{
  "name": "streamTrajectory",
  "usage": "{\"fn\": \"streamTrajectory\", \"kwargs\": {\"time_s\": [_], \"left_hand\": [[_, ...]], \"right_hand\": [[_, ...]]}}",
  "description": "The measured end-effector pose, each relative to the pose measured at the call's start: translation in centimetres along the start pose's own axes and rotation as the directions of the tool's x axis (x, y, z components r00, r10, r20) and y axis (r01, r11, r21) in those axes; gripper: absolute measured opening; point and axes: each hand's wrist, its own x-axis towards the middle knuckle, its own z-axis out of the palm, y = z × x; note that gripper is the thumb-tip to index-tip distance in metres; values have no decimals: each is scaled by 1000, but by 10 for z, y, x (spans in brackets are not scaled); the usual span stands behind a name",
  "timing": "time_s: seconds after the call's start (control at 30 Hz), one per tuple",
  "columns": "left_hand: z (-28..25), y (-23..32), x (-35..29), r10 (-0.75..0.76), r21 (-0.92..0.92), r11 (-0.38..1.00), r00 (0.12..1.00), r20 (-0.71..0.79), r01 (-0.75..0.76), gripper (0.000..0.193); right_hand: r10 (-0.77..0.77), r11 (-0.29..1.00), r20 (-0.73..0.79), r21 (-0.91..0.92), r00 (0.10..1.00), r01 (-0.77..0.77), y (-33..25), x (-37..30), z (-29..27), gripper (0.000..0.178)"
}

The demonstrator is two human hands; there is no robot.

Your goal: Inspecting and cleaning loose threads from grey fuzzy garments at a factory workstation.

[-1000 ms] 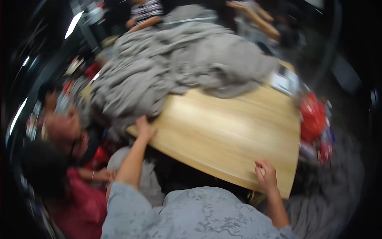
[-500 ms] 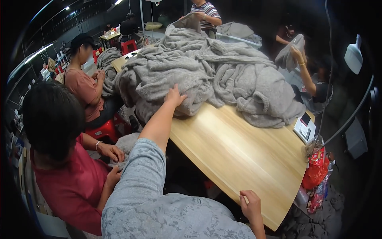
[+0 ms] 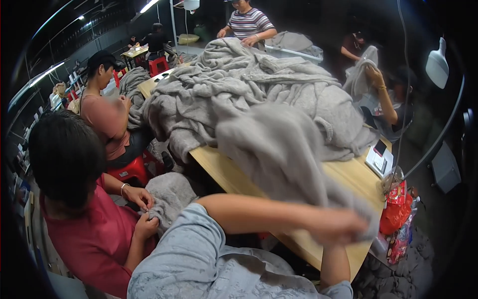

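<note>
Hands [image 3: 341, 226] have drawn grey cloth [image 3: 279, 144] across the table [image 3: 351, 174].

Textile workshop: grey cloth [image 3: 239, 74] heaped on the table [image 3: 211, 162]; co-workers [image 3: 94, 229] handling similar pieces [image 3: 172, 194] around it; red stool [image 3: 132, 172] left of it, cloth-filled tub [image 3: 296, 53] beyond it.

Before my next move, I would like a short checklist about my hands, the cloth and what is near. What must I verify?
1. Left hand gripping the lifted grey cloth: ok, appears held, though blurred.
2. Right hand on the cloth: cannot tell; the left hand hides it, only its forearm shows clearly.
3. Lifted cloth clear of the grey pile: not ok, they overlap in view.
4. White box uncovered: ok.
5. Neighbour's hand clear of your arm: ok, apart.
</note>
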Motion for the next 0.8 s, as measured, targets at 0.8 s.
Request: {"fn": "streamTrajectory", "kwargs": {"time_s": [0.8], "left_hand": [[32,2,-165,-633,175,362,379,-675,915,29]], "right_hand": [[-190,-79,189,-981,963,177,-26,4,-21,41]]}}
